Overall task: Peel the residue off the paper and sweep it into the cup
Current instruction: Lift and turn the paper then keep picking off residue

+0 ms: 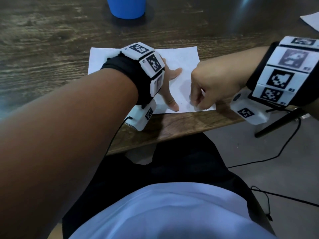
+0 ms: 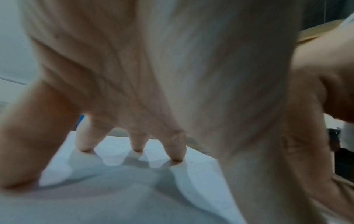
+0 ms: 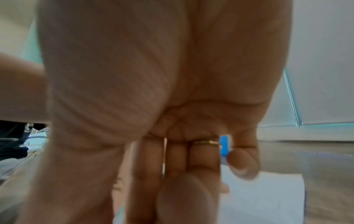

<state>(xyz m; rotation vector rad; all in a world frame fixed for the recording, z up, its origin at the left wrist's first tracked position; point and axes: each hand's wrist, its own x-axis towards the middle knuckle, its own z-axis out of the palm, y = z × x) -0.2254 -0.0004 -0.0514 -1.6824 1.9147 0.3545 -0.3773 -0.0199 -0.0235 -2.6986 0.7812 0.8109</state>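
A white sheet of paper (image 1: 179,56) lies on the dark wooden table (image 1: 51,40), close to its front edge. My left hand (image 1: 168,78) presses the sheet flat with spread, straight fingers (image 2: 176,151). My right hand (image 1: 196,100) stands with its fingers curled down onto the paper's front right part. Its thumb (image 3: 184,197) lies against the fingertips in a pinch at a faint grey smudge of residue (image 1: 189,97). What sits between the fingertips is hidden. The blue cup (image 1: 126,7) stands beyond the paper at the far edge of the head view, and shows as a sliver of blue cup (image 3: 224,144) between the fingers.
The table's front edge (image 1: 172,133) runs just below the paper, with my lap under it. Another white sheet (image 1: 310,19) lies at the far right. Black cables (image 1: 276,152) and a dark leg (image 1: 276,123) are on the floor to the right.
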